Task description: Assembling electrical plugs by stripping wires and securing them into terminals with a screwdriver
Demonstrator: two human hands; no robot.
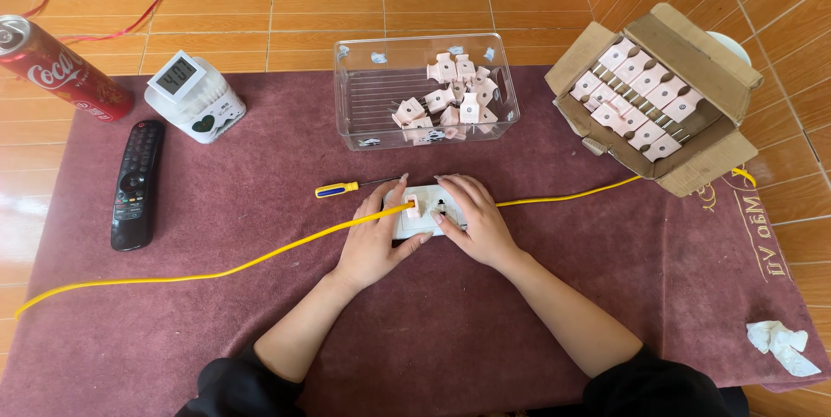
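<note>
A white socket block (430,198) lies on the maroon mat (450,330), with a small pink plug (414,205) seated in it. My left hand (374,239) rests on the block's left side, fingers beside the pink plug. My right hand (476,219) presses on the block's right side. A yellow cable (216,274) runs across the mat under my hands, from the left edge to the cardboard box. A screwdriver with a yellow and blue handle (339,188) lies just left of the block.
A clear plastic bin (363,96) holds several pink plugs. An open cardboard box (692,157) at right holds rows of them. At left lie a black remote (137,183), a white clock on a tissue holder (194,96) and a red can (61,71). A crumpled tissue (782,346) sits bottom right.
</note>
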